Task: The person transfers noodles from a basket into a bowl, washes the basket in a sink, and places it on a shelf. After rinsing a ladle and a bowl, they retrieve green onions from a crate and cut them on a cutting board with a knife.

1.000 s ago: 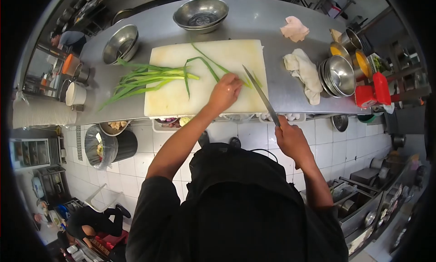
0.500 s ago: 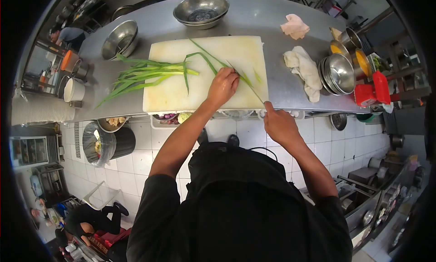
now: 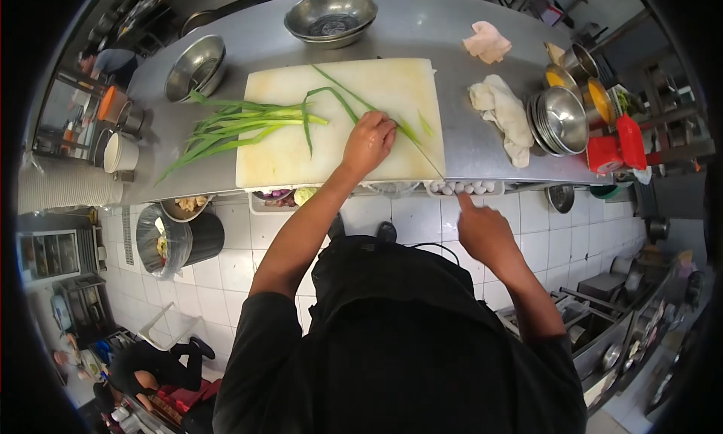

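Observation:
On the white cutting board [image 3: 286, 159], my left hand [image 3: 369, 144] is closed over long green onion leaves [image 3: 346, 88], pressing them down. Pale cut pieces of green onion [image 3: 425, 123] lie just right of its fingers. My right hand [image 3: 486, 231] is closed at the board's front right, in front of the counter edge, its index finger stretched forward. It grips a knife [image 3: 429, 161], whose thin blade shows edge-on over the board's corner; the handle is mostly hidden. A bunch of green onions [image 3: 248, 121] lies across the board's left edge.
Metal bowls [image 3: 331, 16] stand behind the board, another bowl [image 3: 196, 69] at left. A white cloth [image 3: 501, 118], stacked bowls [image 3: 561, 121] and a red scale [image 3: 617, 148] are at right. Below the counter edge sits a tray of eggs [image 3: 467, 188]. A person [image 3: 154, 374] sits at lower left.
My right hand has moved back toward me and slightly right, drawing the knife away from my left fingers. My left hand stays on the green onion leaves.

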{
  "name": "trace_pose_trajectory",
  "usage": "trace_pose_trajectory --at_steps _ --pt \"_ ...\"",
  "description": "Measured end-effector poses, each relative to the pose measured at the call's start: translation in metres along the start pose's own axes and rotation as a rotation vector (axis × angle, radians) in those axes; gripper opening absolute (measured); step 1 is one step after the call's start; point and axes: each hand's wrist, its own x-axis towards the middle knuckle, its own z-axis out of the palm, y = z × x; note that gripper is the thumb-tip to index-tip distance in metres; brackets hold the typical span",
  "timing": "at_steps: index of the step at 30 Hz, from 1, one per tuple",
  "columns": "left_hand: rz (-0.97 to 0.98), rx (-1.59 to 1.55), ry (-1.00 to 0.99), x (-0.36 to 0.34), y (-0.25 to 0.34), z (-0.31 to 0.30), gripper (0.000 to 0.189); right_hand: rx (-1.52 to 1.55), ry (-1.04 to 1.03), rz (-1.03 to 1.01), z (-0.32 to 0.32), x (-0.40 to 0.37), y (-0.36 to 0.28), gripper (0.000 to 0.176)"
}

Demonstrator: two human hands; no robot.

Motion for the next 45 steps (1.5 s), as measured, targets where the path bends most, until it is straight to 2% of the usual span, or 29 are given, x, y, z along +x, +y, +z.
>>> trace_pose_trajectory --at_steps 6,10,12,14,15,17,20,27,36,42,45 --pt "-0.007 0.059 -0.033 0.006 -0.014 -0.010 0.011 0.005 -0.095 0.080 -0.011 -0.039 0.011 0.031" --pt "0.010 0.020 -0.119 0.003 -0.002 -0.014 0.012 0.080 0.066 0.010 -0.008 -0.035 0.008 0.030" --pt "0.043 -0.033 -0.112 -0.001 0.010 -0.013 0.011 0.142 0.130 0.016 -0.002 -0.023 0.005 0.030" --pt "0.021 -0.041 -0.071 -0.005 0.007 -0.010 0.011 0.132 0.247 -0.075 0.009 -0.006 0.003 0.030" --pt "-0.016 -0.040 -0.017 -0.007 0.005 -0.011 0.011 0.140 0.249 -0.068 0.011 0.002 -0.001 0.030" --pt "-0.019 -0.024 -0.044 -0.002 0.001 -0.015 0.012 0.155 0.253 -0.076 0.013 0.017 -0.011 0.033" --pt "-0.010 0.002 -0.067 0.005 -0.004 -0.015 0.013 0.115 0.146 -0.038 0.017 0.037 -0.018 0.034" --pt "0.011 -0.001 -0.003 0.004 -0.013 -0.006 0.011 0.063 0.147 -0.042 0.027 0.052 -0.022 0.036" --pt "-0.053 0.014 -0.037 0.001 -0.014 -0.005 0.011 0.077 0.059 -0.039 0.020 0.055 -0.024 0.040" --pt "-0.003 -0.004 0.007 0.001 -0.015 -0.003 0.008 0.085 0.029 0.000 0.010 0.036 -0.019 0.035" --pt "-0.024 -0.016 -0.002 0.001 -0.015 -0.004 0.008 0.063 -0.010 0.021 0.003 0.008 -0.009 0.026"
